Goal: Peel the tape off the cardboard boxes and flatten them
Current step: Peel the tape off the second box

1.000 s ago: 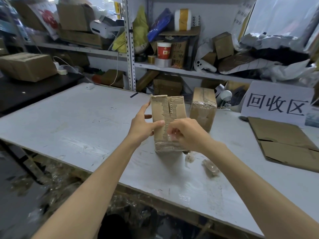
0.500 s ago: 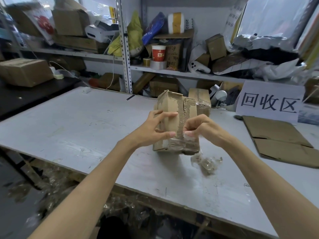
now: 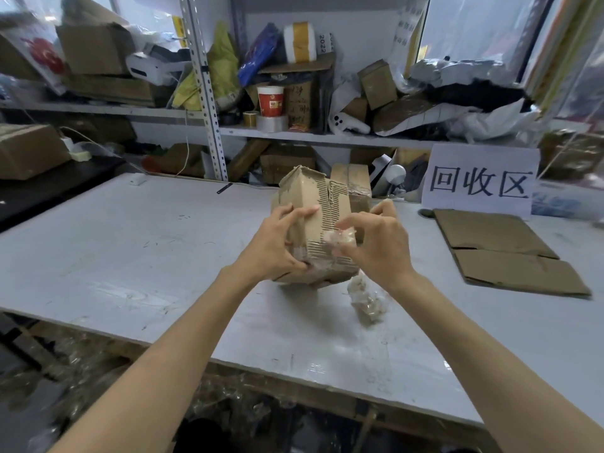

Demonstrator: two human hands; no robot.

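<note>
A small brown cardboard box [image 3: 313,204], scuffed where tape has torn its surface, is tilted above the white table [image 3: 130,256] at the centre. My left hand [image 3: 277,243] grips its left side, fingers across the front face. My right hand [image 3: 372,243] pinches a crumpled strip of clear tape [image 3: 340,238] at the box's lower right face. A second taped box [image 3: 354,181] stands just behind it. A wad of peeled tape [image 3: 366,299] lies on the table below my right hand.
Flattened cardboard [image 3: 503,246] lies at the right, in front of a white paper sign [image 3: 480,181]. Cluttered metal shelves [image 3: 209,93] with boxes, tape rolls and a red cup run along the back. A brown box [image 3: 29,148] sits on a black table at far left.
The box has tipped from upright to tilted and turned in my hands. My right hand has pulled a crumpled bit of tape off its lower face; the camera moved closer.
</note>
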